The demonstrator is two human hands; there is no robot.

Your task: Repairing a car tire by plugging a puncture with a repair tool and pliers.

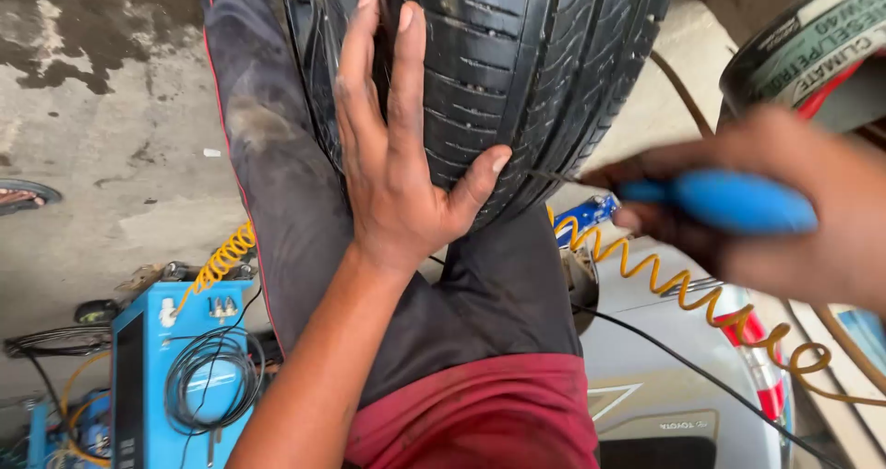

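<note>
Your left hand (397,155) lies flat, fingers spread, steadying the tyre (517,72); right hand (784,220), beside it, clamps a blue-handled tool (729,201) aimed at its tread.

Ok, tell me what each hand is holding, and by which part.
Right hand grips a tool by its blue handle. Left hand holds nothing; it presses flat on the tyre tread.
</note>
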